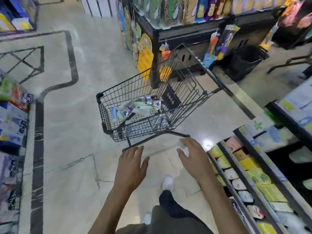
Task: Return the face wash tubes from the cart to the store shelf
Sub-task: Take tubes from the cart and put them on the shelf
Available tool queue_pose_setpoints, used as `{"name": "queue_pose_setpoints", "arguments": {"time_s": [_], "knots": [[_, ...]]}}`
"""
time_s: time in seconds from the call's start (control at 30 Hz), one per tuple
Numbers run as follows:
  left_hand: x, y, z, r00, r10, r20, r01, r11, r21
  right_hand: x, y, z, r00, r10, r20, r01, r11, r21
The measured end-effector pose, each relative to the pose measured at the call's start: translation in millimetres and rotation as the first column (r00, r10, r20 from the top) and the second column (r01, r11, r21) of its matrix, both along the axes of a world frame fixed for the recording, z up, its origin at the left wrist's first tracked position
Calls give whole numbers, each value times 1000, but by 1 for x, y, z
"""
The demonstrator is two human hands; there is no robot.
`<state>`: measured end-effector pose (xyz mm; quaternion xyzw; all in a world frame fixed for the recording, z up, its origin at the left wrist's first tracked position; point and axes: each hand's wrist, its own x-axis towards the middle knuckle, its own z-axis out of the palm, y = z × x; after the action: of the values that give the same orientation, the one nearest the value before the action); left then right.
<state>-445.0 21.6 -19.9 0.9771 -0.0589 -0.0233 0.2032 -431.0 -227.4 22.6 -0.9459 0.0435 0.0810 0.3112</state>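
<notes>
Face wash tubes [135, 107] all sit loose in a heap on the bottom of the cart [185, 105], toward its front-left corner; a couple more tube-like shapes lie near the handle end, too blurred to confirm. None is on a shelf yet, so task looks barely started, transport phase. Dark card or pouch [170, 99] leans against the basket's right side next to the tubes, not part of the job. Left hand [130, 166] has fingers straight and spread, holding nothing, just short of the cart handle [160, 137], fingertips near its left end. Right hand [192, 153] likewise spread, fingers relaxed, hovering at the right end of the handle; contact unclear through motion blur, looks apart or barely touching. Neither hand grips the bar. Cart stands in the aisle between the dark corner shelf unit [190, 32] ahead-right and the low shelf of packets [244, 174] on the right. Risks: cart ungripped on smooth tile floor [67, 149], could roll or turn into the hanging goods on the corner unit; frame is heavily blurred, so the head is moving fast, and a reach for the handle may miss; tubes are loose and mixed, easy to grab the wrong item or put them on the wrong shelf, target shelf not identifiable here.
</notes>
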Motion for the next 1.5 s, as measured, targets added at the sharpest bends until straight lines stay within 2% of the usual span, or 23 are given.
{"name": "queue_pose_setpoints", "arguments": {"time_s": [0.1,0.23,0.6,1.03,1.23,1.4,1.5], "knots": [[43,-2,-2,997,76,12,-76,997,1,56,1,-6,997,74,6,-75,997,15],[110,-12,-1,990,135,-48,-134,991,31,114,-11,-11,987,152,-48,-153,988,-1],[256,-21,-23,970,193,-148,-188,981,45,225,-36,-53,938,261,-230,-272,962,-20],[371,46,-114,906,206,-369,-221,975,3,441,68,-112,875,283,-392,-322,946,-34],[411,64,-191,787,292,-543,-355,935,-12,514,97,-209,719,382,-580,-515,854,-76],[432,75,-281,609,393,-688,-509,860,40,546,97,-313,565,454,-689,-692,715,-96],[433,90,-345,487,467,-738,-642,764,60,561,93,-378,506,500,-703,-778,616,-122]]}}
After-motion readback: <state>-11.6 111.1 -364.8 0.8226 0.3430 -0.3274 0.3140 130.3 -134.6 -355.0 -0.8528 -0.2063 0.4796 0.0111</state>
